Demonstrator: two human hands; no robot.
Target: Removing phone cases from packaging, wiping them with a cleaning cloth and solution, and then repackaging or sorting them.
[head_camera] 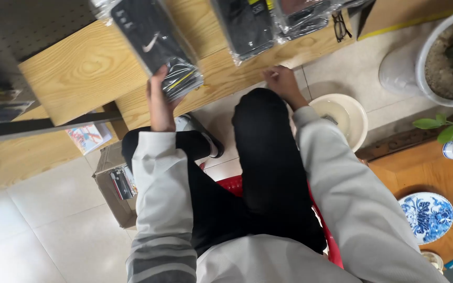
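Left hand point(159, 99): raised at the front edge of the wooden shelf point(74, 68), fingers closed on the lower end of a clear plastic packet of black cloth point(153, 39) with white and yellow markings
Packet in hand: long, glossy, crinkled at the bottom, lying aslant across the shelf board; its top is cut off by the upper edge of view
Cardboard box point(115, 183): brown, open, on the pale floor tiles below the shelf's front edge, small flat items inside too small to make out
Second packet point(245, 26): black goods in shiny film, on the shelf near its front edge, top cut off
Right hand point(281, 81): low at the shelf's front edge, just beside the second packet; knuckles face the camera, so I cannot tell whether it grips anything
Third packet point(302, 15): dark, wrinkled film, toward the shelf's right end, mostly out of view
Eyeglasses point(340, 26): dark frame, at the shelf's right end
Basin point(355, 118): cream, round, on the floor, partly hidden by the right sleeve
Plate point(427, 216): blue-and-white, on an orange-brown table
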